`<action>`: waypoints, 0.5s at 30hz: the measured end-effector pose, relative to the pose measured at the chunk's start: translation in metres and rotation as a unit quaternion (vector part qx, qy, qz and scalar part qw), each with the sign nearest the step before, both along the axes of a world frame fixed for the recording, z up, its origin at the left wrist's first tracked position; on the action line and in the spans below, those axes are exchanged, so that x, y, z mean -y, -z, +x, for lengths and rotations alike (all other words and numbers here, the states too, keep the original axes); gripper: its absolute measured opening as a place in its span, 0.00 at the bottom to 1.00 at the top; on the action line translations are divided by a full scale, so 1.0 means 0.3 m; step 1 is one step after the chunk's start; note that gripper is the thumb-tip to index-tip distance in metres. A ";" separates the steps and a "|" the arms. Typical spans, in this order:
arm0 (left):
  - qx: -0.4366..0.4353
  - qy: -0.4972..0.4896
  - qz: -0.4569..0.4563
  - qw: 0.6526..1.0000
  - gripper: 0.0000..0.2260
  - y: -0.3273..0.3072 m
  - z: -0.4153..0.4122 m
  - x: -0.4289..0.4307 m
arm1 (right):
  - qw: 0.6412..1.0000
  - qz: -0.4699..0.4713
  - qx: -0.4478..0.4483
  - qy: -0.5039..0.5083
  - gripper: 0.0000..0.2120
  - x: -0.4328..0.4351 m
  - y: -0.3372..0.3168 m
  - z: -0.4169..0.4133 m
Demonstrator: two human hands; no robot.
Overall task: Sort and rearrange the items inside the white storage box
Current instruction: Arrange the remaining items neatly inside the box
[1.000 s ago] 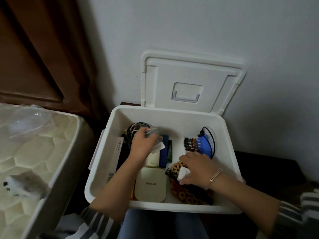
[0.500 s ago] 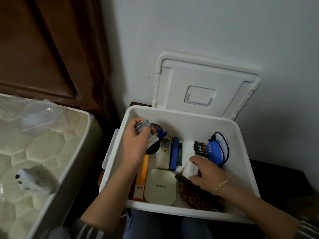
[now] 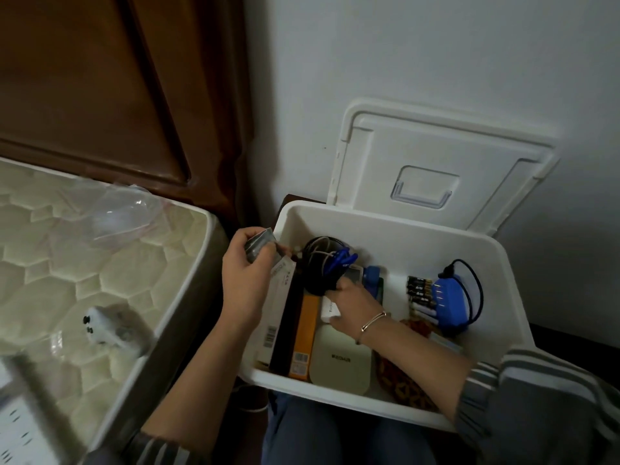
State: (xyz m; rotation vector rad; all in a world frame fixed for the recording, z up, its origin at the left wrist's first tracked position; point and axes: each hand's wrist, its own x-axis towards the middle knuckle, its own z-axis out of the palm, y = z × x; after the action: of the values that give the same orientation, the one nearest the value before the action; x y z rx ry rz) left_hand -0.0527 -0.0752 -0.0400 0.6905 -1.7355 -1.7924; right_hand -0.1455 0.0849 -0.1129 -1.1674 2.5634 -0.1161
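Observation:
The white storage box (image 3: 496, 273) sits on my lap, its lid (image 3: 436, 169) leaning on the wall behind. My left hand (image 3: 245, 276) is over the box's left rim and grips a small silvery packet (image 3: 260, 246). My right hand (image 3: 352, 303) is inside the box, holding a small white block (image 3: 327, 308) beside a black coiled cable (image 3: 318, 263) with blue clips. Flat in the box lie an orange box (image 3: 305, 333), a white boxed item (image 3: 278, 313), a cream case (image 3: 342, 360), batteries (image 3: 419, 290) and a blue charger (image 3: 451, 300).
A quilted mattress (image 3: 67, 263) lies to the left with a clear plastic bag (image 3: 124, 213) and a small white device (image 3: 107, 327) on it. A dark wooden headboard (image 3: 100, 78) rises behind it. A patterned brown pouch (image 3: 406, 391) lies at the box's near right.
My left hand has carried the silvery packet left to the box's rim. My right hand has moved left with the white block, from the patterned pouch to beside the black cable. The view shifted left.

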 end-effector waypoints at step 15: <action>0.012 -0.010 0.069 0.998 0.07 0.033 -0.006 0.024 | 0.990 -0.092 0.083 0.069 0.28 0.006 0.059 0.001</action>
State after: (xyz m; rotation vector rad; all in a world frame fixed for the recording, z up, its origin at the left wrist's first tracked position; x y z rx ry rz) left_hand -0.0545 -0.0823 -0.0499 0.7870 -1.6254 -1.9099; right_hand -0.1450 0.0832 -0.1307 -0.9926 2.5237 -0.4727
